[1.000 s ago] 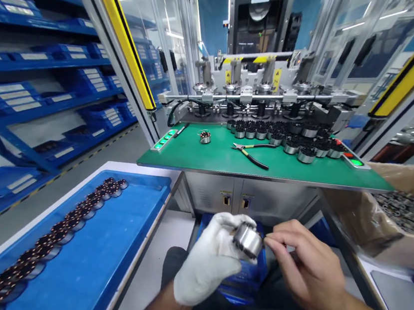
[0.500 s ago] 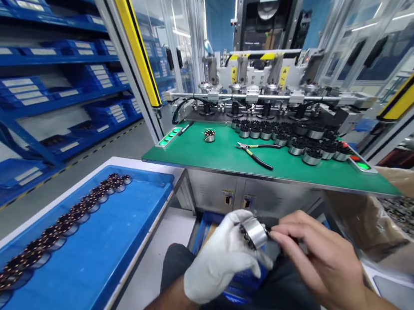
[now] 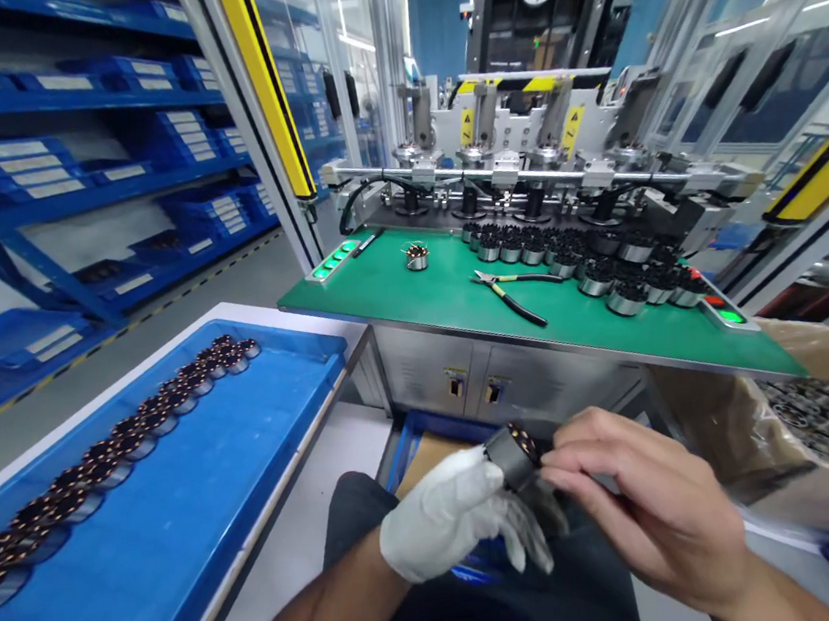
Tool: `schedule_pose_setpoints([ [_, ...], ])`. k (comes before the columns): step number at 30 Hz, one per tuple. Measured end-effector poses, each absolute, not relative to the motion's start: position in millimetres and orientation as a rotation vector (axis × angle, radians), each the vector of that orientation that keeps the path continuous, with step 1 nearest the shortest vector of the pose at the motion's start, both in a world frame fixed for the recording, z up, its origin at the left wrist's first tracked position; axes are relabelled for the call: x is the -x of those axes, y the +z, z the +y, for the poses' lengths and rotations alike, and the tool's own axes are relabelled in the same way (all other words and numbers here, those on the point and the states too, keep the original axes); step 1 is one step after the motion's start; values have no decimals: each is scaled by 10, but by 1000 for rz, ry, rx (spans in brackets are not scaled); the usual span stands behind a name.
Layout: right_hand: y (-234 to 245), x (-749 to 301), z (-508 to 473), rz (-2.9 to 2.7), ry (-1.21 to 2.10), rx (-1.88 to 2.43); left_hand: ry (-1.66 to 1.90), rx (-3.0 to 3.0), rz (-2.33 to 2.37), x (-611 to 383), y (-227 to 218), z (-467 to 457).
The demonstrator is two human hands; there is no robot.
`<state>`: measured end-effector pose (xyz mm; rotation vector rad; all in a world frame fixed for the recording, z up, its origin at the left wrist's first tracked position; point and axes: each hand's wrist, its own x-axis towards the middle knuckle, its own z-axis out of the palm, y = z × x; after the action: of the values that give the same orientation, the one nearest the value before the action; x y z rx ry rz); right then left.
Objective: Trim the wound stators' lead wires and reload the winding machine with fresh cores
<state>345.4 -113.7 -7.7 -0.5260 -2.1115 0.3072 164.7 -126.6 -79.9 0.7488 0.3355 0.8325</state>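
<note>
In front of my lap, my gloved left hand (image 3: 447,516) grips a motor stator (image 3: 509,460), a short metal cylinder with black ends and copper-coloured spots. The stator is tilted, its copper-dotted end facing up and to the right. My bare right hand (image 3: 645,499) has thumb and forefinger pinched together at that end; whatever lies between the fingertips is hidden. Ahead on the green mat (image 3: 383,299) stands a single stator with loose wire ends (image 3: 417,257). Diagonal cutters (image 3: 510,296) with black and yellow handles lie spread on the mat.
Several stators (image 3: 594,263) crowd the mat's right side before a machine (image 3: 518,172). At left, a blue tray (image 3: 202,488) holds rows of copper-dotted stators (image 3: 128,441). A plastic-lined carton (image 3: 818,462) of small parts stands at right. Blue shelving (image 3: 99,198) rises behind.
The stator has turned in my left hand: its copper-dotted end now faces up and right, and its side looks darker. My right fingers remain at its edge. The view has shifted slightly.
</note>
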Motion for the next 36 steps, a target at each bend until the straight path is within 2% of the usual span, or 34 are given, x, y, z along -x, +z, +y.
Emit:
schedule_pose_setpoints([
  [4,-110,-3436,-1161,-2038,269,764,1113,-668,442,-1647,-669,-1309],
  [8,-114,-3427,-1152,-1955,485,873,1211,-880,512,-1561,-725,-1346],
  [11,-85,-3441,-1137,-1959,594,834,1233,-1377,681,-1471,-729,-1363],
  [15,-78,-3450,-1117,-1981,622,827,1184,-2267,1191,-1421,-600,-1366],
  [17,-90,-3436,-1104,-1982,620,848,1112,-2467,1287,-1448,-541,-1359],
  [22,-91,-3372,-1098,-2001,634,871,1026,-2433,1181,-1533,-453,-1302],
  [27,-99,-3409,-1083,-2063,681,700,952,-2220,1030,-1522,-283,-1274],
  [30,-143,-3434,-1081,-2124,605,586,1046,-2056,961,-1523,-301,-1309],
  [33,-164,-3410,-1115,-2117,502,534,1285,-1894,880,-1505,-490,-1367],
  [36,-125,-3385,-1036,-2098,553,479,1456,-1969,793,-1435,-700,-1409],
])
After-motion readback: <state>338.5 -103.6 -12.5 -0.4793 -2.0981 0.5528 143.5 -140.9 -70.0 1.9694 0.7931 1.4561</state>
